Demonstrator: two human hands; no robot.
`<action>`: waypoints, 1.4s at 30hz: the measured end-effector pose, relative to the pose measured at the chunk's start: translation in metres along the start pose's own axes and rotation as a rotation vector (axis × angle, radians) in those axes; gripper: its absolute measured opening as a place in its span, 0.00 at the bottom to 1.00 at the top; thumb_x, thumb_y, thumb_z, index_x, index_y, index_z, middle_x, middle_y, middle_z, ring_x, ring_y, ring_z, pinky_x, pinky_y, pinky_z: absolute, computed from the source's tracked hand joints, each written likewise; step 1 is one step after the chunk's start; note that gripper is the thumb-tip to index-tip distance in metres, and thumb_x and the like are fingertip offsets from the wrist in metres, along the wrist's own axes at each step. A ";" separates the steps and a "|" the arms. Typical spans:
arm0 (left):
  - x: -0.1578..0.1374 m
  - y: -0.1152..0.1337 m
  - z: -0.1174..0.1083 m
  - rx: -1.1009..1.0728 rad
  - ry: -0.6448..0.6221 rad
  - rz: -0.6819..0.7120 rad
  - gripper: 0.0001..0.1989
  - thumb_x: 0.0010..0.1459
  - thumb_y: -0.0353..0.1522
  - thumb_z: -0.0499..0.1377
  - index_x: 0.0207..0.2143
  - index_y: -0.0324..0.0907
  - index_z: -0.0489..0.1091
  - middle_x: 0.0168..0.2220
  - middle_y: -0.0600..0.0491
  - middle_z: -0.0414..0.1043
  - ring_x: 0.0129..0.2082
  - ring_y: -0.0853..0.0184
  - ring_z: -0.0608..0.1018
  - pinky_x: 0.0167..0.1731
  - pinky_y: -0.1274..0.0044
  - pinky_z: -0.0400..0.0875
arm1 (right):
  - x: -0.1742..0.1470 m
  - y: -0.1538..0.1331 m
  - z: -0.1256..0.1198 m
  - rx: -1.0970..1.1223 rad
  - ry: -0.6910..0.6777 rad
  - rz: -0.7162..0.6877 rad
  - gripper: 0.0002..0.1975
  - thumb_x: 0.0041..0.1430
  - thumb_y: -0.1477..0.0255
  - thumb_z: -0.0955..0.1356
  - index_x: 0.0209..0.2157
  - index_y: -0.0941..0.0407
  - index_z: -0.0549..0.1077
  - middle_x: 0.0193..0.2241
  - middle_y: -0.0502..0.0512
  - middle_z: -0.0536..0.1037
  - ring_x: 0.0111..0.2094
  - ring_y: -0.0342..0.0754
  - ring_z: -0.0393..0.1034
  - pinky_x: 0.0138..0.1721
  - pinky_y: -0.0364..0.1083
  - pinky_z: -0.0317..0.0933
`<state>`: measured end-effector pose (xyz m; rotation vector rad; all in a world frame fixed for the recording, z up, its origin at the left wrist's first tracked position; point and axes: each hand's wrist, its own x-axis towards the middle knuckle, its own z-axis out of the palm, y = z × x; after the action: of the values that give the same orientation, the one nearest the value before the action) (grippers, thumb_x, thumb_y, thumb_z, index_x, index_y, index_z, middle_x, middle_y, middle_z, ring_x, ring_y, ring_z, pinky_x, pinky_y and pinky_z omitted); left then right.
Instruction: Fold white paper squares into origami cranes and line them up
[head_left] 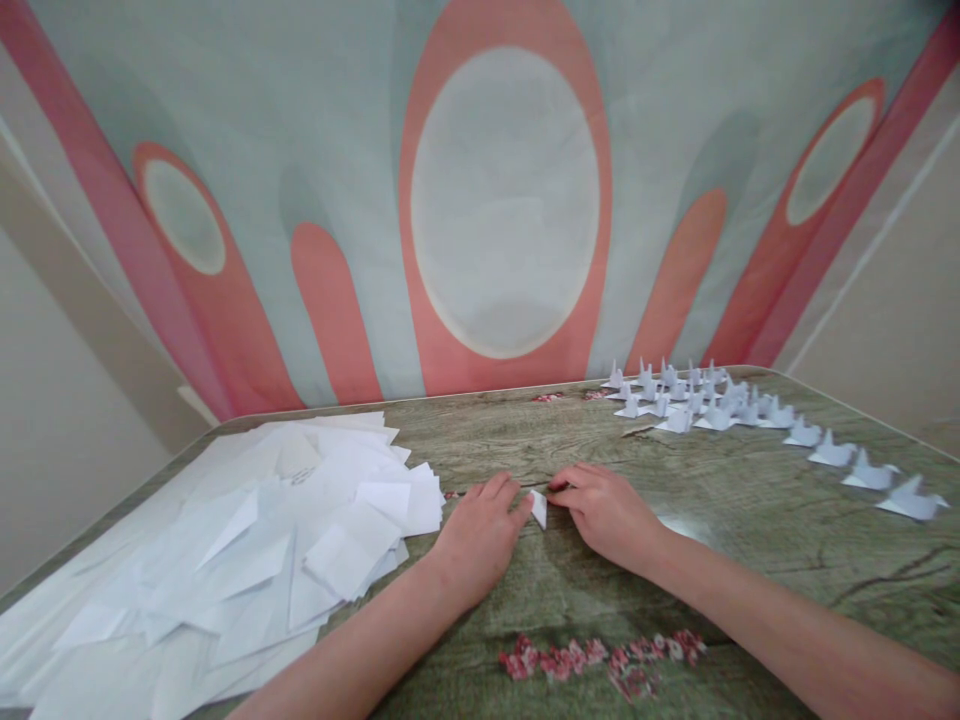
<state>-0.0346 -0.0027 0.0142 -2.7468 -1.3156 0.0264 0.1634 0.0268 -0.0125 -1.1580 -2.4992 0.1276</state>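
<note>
A small white piece of folded paper (539, 510) lies on the wood-patterned table between my two hands. My left hand (480, 530) rests at its left side, the thumb against the paper's edge and the fingers curled on the tabletop. From the right, my right hand (609, 512) reaches in with thumb and fingers drawn together at the paper's upper right edge. Parts of the paper under the fingertips are hidden. To the right, several folded white paper cranes (827, 450) stand in rows.
A wide, loose pile of white paper sheets (247, 540) covers the table's left side, close to my left forearm. The wood-patterned table (480, 435) has a pink flower print (570, 660) near me. Behind it hangs a grey-green and coral patterned backdrop (345, 150).
</note>
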 end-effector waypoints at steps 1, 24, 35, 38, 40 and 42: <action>0.000 0.000 -0.001 0.001 -0.004 -0.003 0.20 0.57 0.25 0.48 0.53 0.42 0.60 0.52 0.44 0.62 0.55 0.58 0.61 0.48 0.66 0.62 | 0.000 0.000 0.001 -0.003 0.006 -0.006 0.17 0.54 0.82 0.60 0.34 0.53 0.77 0.36 0.53 0.75 0.39 0.46 0.66 0.45 0.47 0.57; 0.000 0.000 0.005 -0.027 0.064 0.024 0.18 0.58 0.24 0.48 0.51 0.38 0.61 0.51 0.44 0.63 0.54 0.59 0.61 0.51 0.68 0.60 | 0.001 -0.015 0.009 0.443 0.158 0.053 0.15 0.51 0.84 0.60 0.34 0.56 0.75 0.34 0.54 0.74 0.37 0.46 0.67 0.41 0.45 0.62; 0.001 0.001 0.003 -0.242 0.163 -0.060 0.12 0.56 0.26 0.50 0.39 0.42 0.70 0.42 0.49 0.65 0.44 0.63 0.66 0.46 0.70 0.62 | -0.002 -0.016 0.010 0.314 0.115 -0.070 0.19 0.48 0.85 0.61 0.41 0.56 0.72 0.38 0.55 0.73 0.40 0.48 0.65 0.44 0.48 0.60; 0.001 0.000 0.004 -0.305 0.218 -0.078 0.12 0.59 0.33 0.49 0.39 0.43 0.72 0.41 0.49 0.66 0.44 0.62 0.66 0.46 0.69 0.62 | -0.002 -0.015 0.010 0.308 0.110 -0.069 0.16 0.50 0.82 0.63 0.40 0.56 0.72 0.38 0.55 0.72 0.40 0.48 0.65 0.44 0.48 0.59; 0.002 -0.001 0.006 -0.336 0.239 -0.104 0.14 0.60 0.37 0.49 0.39 0.45 0.73 0.42 0.49 0.66 0.44 0.62 0.66 0.46 0.69 0.62 | -0.002 -0.014 0.010 0.306 0.106 -0.063 0.13 0.52 0.80 0.63 0.39 0.56 0.73 0.38 0.55 0.73 0.40 0.48 0.65 0.44 0.48 0.59; 0.002 -0.002 0.009 -0.363 0.247 -0.133 0.15 0.60 0.39 0.49 0.38 0.46 0.74 0.42 0.50 0.66 0.44 0.63 0.67 0.46 0.70 0.62 | -0.002 -0.013 0.011 0.308 0.103 -0.061 0.13 0.54 0.79 0.63 0.40 0.55 0.73 0.37 0.55 0.73 0.40 0.47 0.66 0.44 0.48 0.59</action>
<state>-0.0349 0.0009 0.0059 -2.8090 -1.5549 -0.5983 0.1508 0.0178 -0.0202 -0.9365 -2.3205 0.4101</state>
